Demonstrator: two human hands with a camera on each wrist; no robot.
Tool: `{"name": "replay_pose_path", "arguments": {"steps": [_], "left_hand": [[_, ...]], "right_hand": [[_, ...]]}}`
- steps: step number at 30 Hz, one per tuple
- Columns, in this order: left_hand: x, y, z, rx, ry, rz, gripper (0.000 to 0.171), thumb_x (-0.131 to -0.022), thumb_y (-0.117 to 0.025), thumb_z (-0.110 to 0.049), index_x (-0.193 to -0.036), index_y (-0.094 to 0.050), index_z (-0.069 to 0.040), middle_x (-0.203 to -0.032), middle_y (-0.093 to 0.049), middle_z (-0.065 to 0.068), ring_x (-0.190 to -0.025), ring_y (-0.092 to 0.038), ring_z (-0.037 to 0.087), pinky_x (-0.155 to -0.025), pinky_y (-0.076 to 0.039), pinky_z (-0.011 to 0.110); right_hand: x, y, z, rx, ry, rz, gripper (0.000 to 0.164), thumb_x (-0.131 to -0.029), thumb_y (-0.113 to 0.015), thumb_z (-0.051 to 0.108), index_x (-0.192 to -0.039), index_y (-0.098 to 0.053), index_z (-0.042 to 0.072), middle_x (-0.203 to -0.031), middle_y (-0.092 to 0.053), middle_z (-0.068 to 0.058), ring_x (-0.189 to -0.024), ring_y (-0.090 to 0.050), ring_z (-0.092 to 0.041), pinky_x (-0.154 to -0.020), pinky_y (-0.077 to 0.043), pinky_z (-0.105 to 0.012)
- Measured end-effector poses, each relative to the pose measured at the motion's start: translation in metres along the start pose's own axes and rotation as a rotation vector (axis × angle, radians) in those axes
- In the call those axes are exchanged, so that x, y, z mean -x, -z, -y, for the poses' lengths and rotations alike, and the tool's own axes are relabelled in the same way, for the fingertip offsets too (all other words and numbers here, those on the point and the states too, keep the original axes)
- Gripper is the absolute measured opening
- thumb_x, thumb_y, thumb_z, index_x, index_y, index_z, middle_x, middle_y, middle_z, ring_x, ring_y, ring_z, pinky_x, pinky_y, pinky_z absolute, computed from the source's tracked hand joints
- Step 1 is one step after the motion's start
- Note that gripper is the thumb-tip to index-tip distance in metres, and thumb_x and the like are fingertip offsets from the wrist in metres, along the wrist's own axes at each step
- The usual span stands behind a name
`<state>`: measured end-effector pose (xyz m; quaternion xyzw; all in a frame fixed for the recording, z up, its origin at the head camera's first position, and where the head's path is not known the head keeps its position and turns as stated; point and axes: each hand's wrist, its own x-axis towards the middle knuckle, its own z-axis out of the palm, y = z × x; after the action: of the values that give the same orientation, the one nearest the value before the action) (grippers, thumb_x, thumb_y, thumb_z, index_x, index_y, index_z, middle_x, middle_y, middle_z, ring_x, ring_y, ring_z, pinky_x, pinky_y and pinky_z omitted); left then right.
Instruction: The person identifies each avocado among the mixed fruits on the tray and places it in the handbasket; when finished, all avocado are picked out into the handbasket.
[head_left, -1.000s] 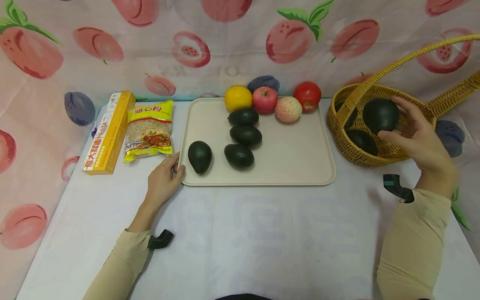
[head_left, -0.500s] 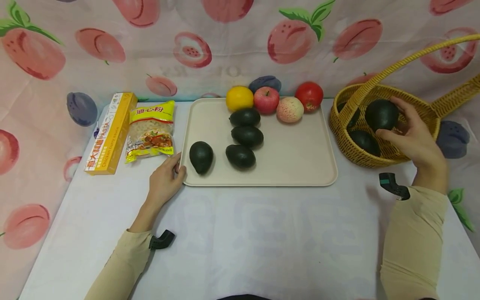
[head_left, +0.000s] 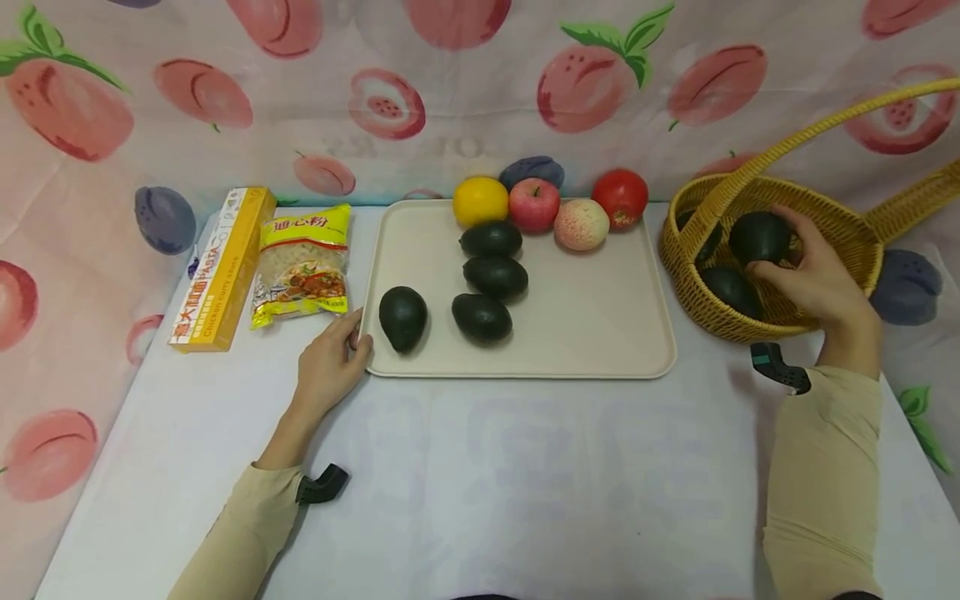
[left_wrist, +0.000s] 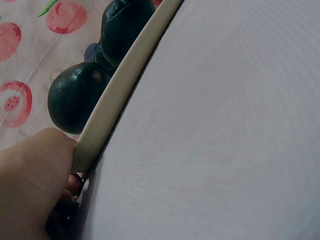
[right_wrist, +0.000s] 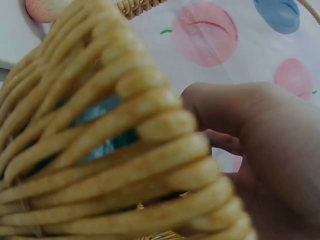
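Note:
My right hand (head_left: 806,271) is inside the yellow wicker basket (head_left: 847,229) at the right and grips a dark avocado (head_left: 759,237). Two more avocados (head_left: 726,285) lie in the basket. In the right wrist view the basket's weave (right_wrist: 100,150) fills the frame beside my hand (right_wrist: 265,145). My left hand (head_left: 330,360) rests on the table and touches the near left corner of the beige tray (head_left: 592,333), whose rim (left_wrist: 120,95) shows in the left wrist view with my hand (left_wrist: 35,185) against it. Several avocados (head_left: 402,317) lie on the tray.
An orange (head_left: 480,200), an apple (head_left: 534,204), a peach (head_left: 581,224) and a tomato (head_left: 619,197) line the tray's far edge. A yellow pasta box (head_left: 221,265) and a noodle packet (head_left: 302,262) lie left of the tray. A fruit-print cloth hangs behind.
My right hand has lowered the avocado from above the basket rim down into the basket. The left hand has stayed at the tray corner.

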<state>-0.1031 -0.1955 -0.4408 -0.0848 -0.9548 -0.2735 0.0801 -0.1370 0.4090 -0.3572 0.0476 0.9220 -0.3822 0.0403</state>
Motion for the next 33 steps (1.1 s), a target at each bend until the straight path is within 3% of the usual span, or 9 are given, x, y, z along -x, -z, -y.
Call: {"name": "replay_pose_path", "arguments": {"steps": [3,6,13,20,25,33], "left_hand": [[0.0,0.0,-0.001,0.002,-0.003,-0.006,0.044,-0.09,-0.055,-0.021,-0.129,-0.056,-0.003,-0.075,-0.048,0.001,-0.057,-0.035,0.013,-0.048,-0.025,0.028],[0.0,0.0,-0.001,-0.001,-0.005,-0.006,0.043,-0.09,-0.055,-0.021,-0.129,-0.056,-0.004,-0.075,-0.048,0.001,-0.057,-0.035,0.013,-0.048,-0.025,0.028],[0.0,0.0,0.0,-0.007,0.008,-0.011,0.043,-0.09,-0.055,-0.022,-0.129,-0.057,-0.004,-0.074,-0.047,0.001,-0.056,-0.034,0.013,-0.047,-0.025,0.028],[-0.001,-0.001,0.0,-0.013,0.008,0.005,0.043,-0.09,-0.054,-0.022,-0.129,-0.056,-0.004,-0.074,-0.047,0.0,-0.055,-0.034,0.012,-0.047,-0.025,0.028],[0.0,0.0,0.0,-0.013,0.009,0.001,0.043,-0.09,-0.054,-0.022,-0.129,-0.056,-0.003,-0.074,-0.047,0.001,-0.055,-0.034,0.013,-0.047,-0.025,0.028],[-0.001,-0.001,-0.001,-0.003,0.002,-0.003,0.043,-0.09,-0.055,-0.022,-0.129,-0.056,-0.004,-0.074,-0.047,0.001,-0.056,-0.033,0.013,-0.049,-0.025,0.029]], "right_hand": [[-0.005,-0.001,-0.001,0.019,-0.034,0.038,0.078,-0.092,-0.056,0.029,-0.151,-0.006,0.038,-0.155,-0.012,-0.018,-0.127,-0.032,-0.038,-0.1,-0.037,-0.043],[-0.008,-0.001,-0.003,0.018,-0.064,0.07,0.077,-0.094,-0.052,0.032,-0.151,-0.002,0.036,-0.157,-0.003,-0.02,-0.135,-0.015,-0.048,-0.102,-0.018,-0.068],[-0.012,-0.004,-0.004,0.016,-0.1,0.108,0.074,-0.095,-0.048,0.037,-0.153,-0.003,0.028,-0.153,-0.01,-0.027,-0.13,-0.021,-0.049,-0.098,-0.024,-0.066],[-0.013,-0.004,-0.007,-0.003,-0.147,0.161,0.075,-0.095,-0.047,0.041,-0.153,0.0,0.029,-0.155,-0.003,-0.024,-0.133,-0.015,-0.048,-0.101,-0.021,-0.067],[-0.018,-0.006,-0.006,-0.009,-0.125,0.164,0.075,-0.095,-0.047,0.04,-0.153,-0.001,0.029,-0.157,-0.003,-0.021,-0.134,-0.016,-0.045,-0.103,-0.02,-0.066],[-0.019,-0.005,-0.005,-0.024,-0.141,0.183,0.078,-0.095,-0.045,0.046,-0.152,0.006,0.03,-0.157,0.009,-0.017,-0.142,0.002,-0.046,-0.105,-0.01,-0.07]]}}
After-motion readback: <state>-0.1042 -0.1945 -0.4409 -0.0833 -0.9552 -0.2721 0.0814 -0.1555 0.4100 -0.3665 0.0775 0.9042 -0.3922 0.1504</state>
